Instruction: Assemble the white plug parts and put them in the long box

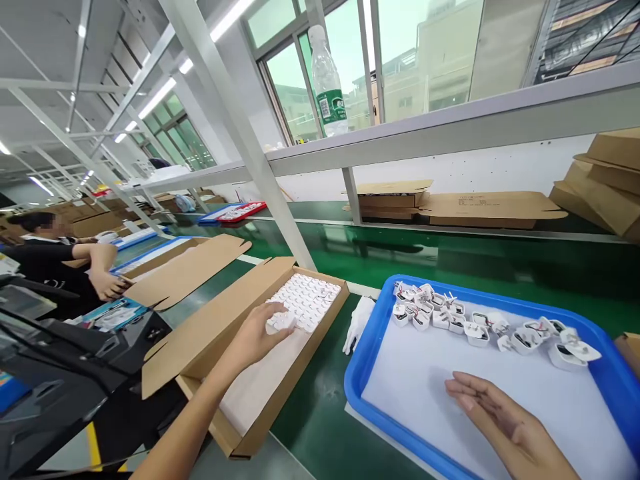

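My left hand (257, 335) reaches into an open cardboard box (320, 331), its thumb and fingers closed around a small white plastic case (281, 322). Rows of similar white pieces (306, 297) fill the far part of that box, and white lining (265, 387) covers the near part. Over the blue tray (369, 360) on the right, my right hand (505, 420) is held open, fingers extended, nothing in it. Several small white cases with wires and dark parts inside (477, 332) lie along the tray's far side, some with lids tilted off.
A white glove (359, 325) lies between box and tray. Behind runs a green conveyor belt (370, 257). Flat cardboard boxes (490, 207) sit beyond it. A plastic bottle (329, 87) stands on the overhead shelf. At far left a co-worker's arm (100, 263) rests near another open box.
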`<state>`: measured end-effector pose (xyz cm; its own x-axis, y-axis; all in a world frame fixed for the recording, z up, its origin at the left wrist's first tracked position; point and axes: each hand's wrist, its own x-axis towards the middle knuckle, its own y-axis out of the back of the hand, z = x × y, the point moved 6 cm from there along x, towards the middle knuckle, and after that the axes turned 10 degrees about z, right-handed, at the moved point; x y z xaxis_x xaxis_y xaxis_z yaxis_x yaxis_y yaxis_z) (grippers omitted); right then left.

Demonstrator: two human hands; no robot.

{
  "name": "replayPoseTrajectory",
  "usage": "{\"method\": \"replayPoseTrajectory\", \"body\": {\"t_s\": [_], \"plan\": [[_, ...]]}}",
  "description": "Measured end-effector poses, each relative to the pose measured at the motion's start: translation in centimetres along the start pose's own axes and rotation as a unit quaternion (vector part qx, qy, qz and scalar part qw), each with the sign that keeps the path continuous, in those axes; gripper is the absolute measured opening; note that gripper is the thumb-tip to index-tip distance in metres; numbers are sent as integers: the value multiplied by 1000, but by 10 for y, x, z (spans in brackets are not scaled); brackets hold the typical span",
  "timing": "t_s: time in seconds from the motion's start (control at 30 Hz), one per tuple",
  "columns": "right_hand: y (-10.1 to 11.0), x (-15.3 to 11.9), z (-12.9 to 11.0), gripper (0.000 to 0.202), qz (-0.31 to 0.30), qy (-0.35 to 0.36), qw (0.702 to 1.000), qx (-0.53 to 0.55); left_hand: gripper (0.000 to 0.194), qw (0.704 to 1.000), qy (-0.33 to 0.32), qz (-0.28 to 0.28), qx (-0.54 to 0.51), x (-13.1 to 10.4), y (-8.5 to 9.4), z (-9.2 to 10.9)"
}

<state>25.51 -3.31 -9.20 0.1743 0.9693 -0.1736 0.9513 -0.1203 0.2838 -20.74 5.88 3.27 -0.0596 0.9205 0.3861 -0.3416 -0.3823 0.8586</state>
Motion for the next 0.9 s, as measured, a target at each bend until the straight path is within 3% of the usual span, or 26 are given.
{"method": "replayPoseTrajectory", "body": {"t_s": [0.1,0.27,0.4,0.5,0.6,0.73,0.8,0.9], "plan": [[2,1,-4,49,23,14,1000,7,34,999,-26,-16,33,-2,-24,-29],[6,4,-5,47,47,23,999,-16,30,996,-49,-13,75,-5,-49,-48],[3,4,-1,47,25,2,1000,-15,29,994,-52,0,97,-5,-54,-53],[0,2,-4,47,16,5,1000,3,30,993,-60,3,102,-4,-48,-45],[-3,-2,-9,45,1,13,1000,7,37,993,-80,8,89,2,-32,-19],[-10,-7,-21,47,-30,36,999,8,45,992,-127,-9,24,10,-23,50],[-13,-8,-27,48,-42,43,998,13,47,985,-155,-60,-36,10,-36,93],[-15,-9,-35,49,-36,50,998,32,53,968,-191,-130,-100,6,-73,154]]}}
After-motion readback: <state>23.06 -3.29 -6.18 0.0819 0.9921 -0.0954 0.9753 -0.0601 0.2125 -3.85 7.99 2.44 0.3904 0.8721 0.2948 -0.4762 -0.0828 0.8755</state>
